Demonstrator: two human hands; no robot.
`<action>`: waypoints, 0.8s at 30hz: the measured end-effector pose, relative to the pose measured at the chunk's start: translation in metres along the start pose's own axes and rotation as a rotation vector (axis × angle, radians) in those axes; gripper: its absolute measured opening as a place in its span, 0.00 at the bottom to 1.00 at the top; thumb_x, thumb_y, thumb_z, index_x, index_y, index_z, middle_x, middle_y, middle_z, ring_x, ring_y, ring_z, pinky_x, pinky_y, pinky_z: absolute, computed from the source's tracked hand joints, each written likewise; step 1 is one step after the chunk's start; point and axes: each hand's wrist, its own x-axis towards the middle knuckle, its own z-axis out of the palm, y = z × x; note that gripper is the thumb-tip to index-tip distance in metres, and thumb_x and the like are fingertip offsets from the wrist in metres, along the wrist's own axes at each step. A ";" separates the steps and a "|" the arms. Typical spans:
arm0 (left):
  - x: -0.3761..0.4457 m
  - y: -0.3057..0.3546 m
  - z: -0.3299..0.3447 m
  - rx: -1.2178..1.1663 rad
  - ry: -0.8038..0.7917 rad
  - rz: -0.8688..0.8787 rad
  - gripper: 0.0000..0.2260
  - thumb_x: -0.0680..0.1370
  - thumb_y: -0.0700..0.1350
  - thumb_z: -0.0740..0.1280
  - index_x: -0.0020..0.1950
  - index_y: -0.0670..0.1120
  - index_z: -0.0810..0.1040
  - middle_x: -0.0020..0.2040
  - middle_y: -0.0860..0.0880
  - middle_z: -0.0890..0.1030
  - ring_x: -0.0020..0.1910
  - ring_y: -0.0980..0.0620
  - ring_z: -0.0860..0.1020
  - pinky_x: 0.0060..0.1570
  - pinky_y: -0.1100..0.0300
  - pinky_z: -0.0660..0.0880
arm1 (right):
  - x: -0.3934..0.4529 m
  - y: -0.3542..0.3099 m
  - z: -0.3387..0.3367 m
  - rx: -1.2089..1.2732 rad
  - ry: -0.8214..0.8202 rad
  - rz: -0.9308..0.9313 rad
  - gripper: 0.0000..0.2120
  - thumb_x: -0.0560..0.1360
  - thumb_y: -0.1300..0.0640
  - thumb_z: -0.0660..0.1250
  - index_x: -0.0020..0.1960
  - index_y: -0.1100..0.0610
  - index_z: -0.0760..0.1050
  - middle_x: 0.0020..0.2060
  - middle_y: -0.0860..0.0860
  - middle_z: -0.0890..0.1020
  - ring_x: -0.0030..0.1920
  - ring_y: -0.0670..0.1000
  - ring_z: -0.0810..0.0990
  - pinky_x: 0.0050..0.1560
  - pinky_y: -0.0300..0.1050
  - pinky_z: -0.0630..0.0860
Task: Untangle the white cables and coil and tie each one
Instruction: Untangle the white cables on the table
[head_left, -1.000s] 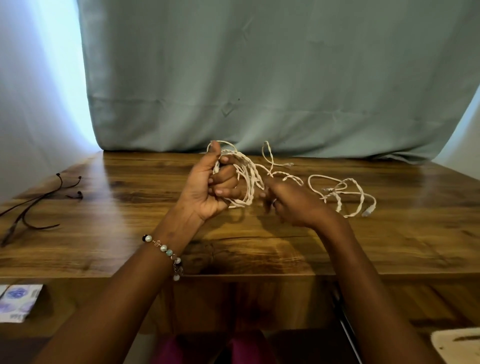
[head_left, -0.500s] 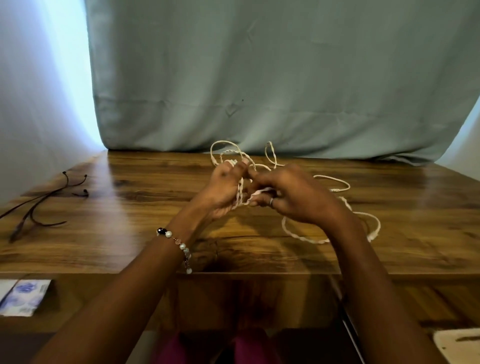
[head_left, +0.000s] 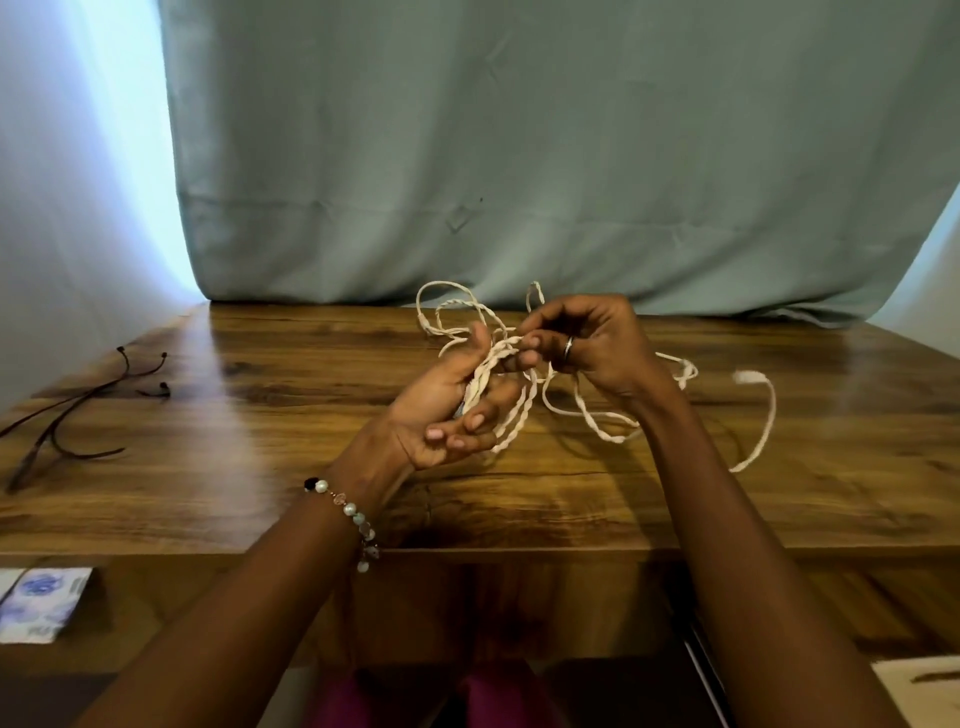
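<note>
Holding twisted white cables (head_left: 498, 395) across my half-curled left hand (head_left: 447, 410), I pinch 1 strand with my right hand (head_left: 587, 343); loose loops trail beyond my right wrist.

No readable text, labels, brands or numbers appear anywhere. A small packet (head_left: 44, 603) at the lower left of the frame carries a blue printed pattern, too blurred to read.
</note>
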 end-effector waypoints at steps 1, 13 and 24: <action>0.000 -0.001 -0.001 -0.019 -0.028 0.015 0.20 0.78 0.55 0.58 0.54 0.39 0.77 0.23 0.45 0.74 0.12 0.58 0.68 0.15 0.70 0.67 | -0.002 0.003 0.001 0.027 -0.003 0.024 0.04 0.69 0.66 0.70 0.41 0.59 0.81 0.31 0.48 0.83 0.32 0.46 0.78 0.31 0.37 0.70; 0.001 0.002 -0.012 -0.380 -0.074 0.081 0.12 0.82 0.44 0.57 0.56 0.34 0.71 0.27 0.48 0.64 0.20 0.56 0.57 0.22 0.64 0.53 | -0.020 0.023 -0.004 -0.510 -0.132 0.067 0.20 0.78 0.63 0.65 0.67 0.51 0.70 0.38 0.49 0.83 0.30 0.51 0.78 0.33 0.45 0.74; 0.014 0.024 -0.008 -0.693 0.223 0.553 0.16 0.82 0.47 0.59 0.46 0.33 0.73 0.27 0.43 0.72 0.19 0.51 0.71 0.21 0.60 0.74 | -0.044 -0.001 0.035 -1.490 -0.464 0.038 0.23 0.80 0.59 0.52 0.74 0.49 0.59 0.63 0.56 0.76 0.64 0.58 0.73 0.68 0.60 0.57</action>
